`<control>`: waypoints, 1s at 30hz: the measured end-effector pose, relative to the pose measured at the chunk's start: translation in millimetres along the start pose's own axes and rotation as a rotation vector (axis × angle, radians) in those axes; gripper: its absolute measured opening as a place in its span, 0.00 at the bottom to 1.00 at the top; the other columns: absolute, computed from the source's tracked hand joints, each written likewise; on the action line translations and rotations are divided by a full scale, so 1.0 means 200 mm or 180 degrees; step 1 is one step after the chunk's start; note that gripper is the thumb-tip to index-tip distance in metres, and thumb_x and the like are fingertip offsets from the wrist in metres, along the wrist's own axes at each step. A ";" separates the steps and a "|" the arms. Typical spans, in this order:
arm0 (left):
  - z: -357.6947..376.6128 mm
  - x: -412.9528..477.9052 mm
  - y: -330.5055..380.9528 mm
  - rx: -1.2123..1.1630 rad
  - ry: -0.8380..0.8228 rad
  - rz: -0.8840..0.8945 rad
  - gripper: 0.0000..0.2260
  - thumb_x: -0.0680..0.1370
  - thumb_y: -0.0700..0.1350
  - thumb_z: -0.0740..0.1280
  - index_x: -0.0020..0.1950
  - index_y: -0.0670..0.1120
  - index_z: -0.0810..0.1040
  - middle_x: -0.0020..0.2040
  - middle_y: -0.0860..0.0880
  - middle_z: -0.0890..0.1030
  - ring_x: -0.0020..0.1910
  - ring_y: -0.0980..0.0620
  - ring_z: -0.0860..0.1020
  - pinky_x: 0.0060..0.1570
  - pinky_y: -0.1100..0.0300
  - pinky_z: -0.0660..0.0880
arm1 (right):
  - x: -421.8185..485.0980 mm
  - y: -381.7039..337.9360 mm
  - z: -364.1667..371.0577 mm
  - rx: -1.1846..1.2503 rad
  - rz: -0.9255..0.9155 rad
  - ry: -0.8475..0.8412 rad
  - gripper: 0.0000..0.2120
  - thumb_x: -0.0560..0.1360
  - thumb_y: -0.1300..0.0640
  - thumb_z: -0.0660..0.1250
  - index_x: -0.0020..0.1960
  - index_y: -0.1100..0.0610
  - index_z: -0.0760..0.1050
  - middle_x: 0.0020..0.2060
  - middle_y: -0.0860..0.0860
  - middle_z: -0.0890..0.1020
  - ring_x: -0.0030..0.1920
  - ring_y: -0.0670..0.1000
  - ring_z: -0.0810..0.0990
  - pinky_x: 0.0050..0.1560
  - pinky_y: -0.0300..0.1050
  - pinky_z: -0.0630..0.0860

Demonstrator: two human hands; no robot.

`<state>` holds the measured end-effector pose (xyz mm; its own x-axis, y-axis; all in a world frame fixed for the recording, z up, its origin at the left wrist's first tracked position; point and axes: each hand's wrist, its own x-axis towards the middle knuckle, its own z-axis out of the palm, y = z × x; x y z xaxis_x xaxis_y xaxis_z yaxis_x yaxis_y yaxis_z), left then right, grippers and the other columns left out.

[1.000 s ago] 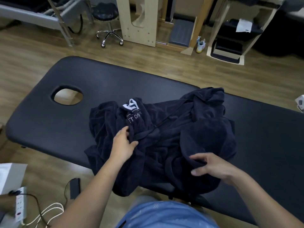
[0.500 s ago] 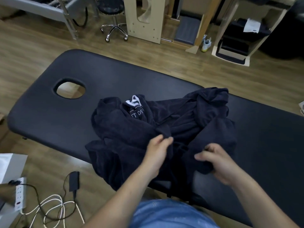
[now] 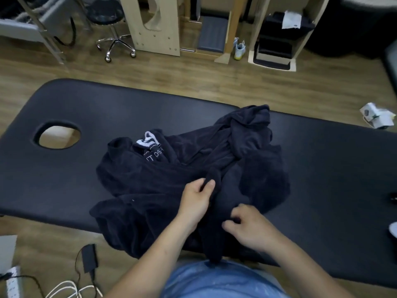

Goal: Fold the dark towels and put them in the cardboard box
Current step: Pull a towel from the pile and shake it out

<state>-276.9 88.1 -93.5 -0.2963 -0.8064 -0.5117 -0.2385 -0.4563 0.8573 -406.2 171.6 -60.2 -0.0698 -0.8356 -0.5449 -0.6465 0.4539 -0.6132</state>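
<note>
A black padded table (image 3: pixel 86 117) with a hole (image 3: pixel 57 135) near its left end stands on a wood floor. The left hand (image 3: pixel 195 201) pinches a raised fold of the towel (image 3: pixel 150 183). The right hand (image 3: pixel 251 229), fingers curled, grips cloth by the near edge. The dark towel lies crumpled mid-table, with white lettering (image 3: pixel 151 147) showing, and drapes over the near edge.

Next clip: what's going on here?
A person stands at a black padded table working on a crumpled heap of dark towels. The left hand pinches a raised fold near the middle of the heap. The right hand grips cloth closer to the near edge. Nothing is folded yet, and part of the heap hangs over the table's near edge.
</note>
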 end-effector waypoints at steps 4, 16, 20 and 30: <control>-0.04 -0.01 0.05 0.0085 0.0267 0.0286 0.16 0.74 0.52 0.68 0.38 0.39 0.76 0.39 0.40 0.77 0.38 0.46 0.76 0.44 0.47 0.74 | 0.02 0.03 -0.07 0.1467 0.0031 0.0777 0.22 0.62 0.60 0.72 0.20 0.51 0.60 0.26 0.45 0.65 0.27 0.43 0.63 0.34 0.43 0.61; -0.17 -0.07 0.07 -0.1865 0.0025 -0.0705 0.08 0.81 0.36 0.62 0.46 0.39 0.79 0.37 0.42 0.84 0.34 0.49 0.83 0.32 0.61 0.78 | 0.00 -0.23 0.05 0.2139 -0.0695 0.0085 0.04 0.68 0.62 0.73 0.42 0.55 0.84 0.47 0.48 0.85 0.55 0.50 0.84 0.62 0.43 0.75; -0.19 -0.13 0.06 -0.2166 -0.0186 -0.0852 0.11 0.80 0.38 0.63 0.60 0.35 0.78 0.51 0.35 0.83 0.47 0.41 0.82 0.45 0.52 0.80 | 0.09 -0.17 0.04 0.3571 0.0542 0.0639 0.10 0.73 0.64 0.72 0.53 0.57 0.77 0.45 0.55 0.83 0.43 0.53 0.84 0.46 0.52 0.82; -0.16 -0.15 0.07 -0.1307 -0.0034 -0.0071 0.08 0.78 0.40 0.69 0.52 0.35 0.82 0.49 0.37 0.85 0.47 0.44 0.81 0.50 0.51 0.78 | 0.14 -0.22 -0.10 0.3417 0.0148 0.0236 0.08 0.77 0.70 0.65 0.52 0.62 0.79 0.46 0.57 0.85 0.46 0.57 0.84 0.46 0.51 0.81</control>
<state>-241.8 94.0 -65.1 -0.3054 -0.7917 -0.5291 0.1434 -0.5876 0.7964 -395.6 122.6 -37.0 -0.1464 -0.8108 -0.5668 0.3602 0.4899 -0.7939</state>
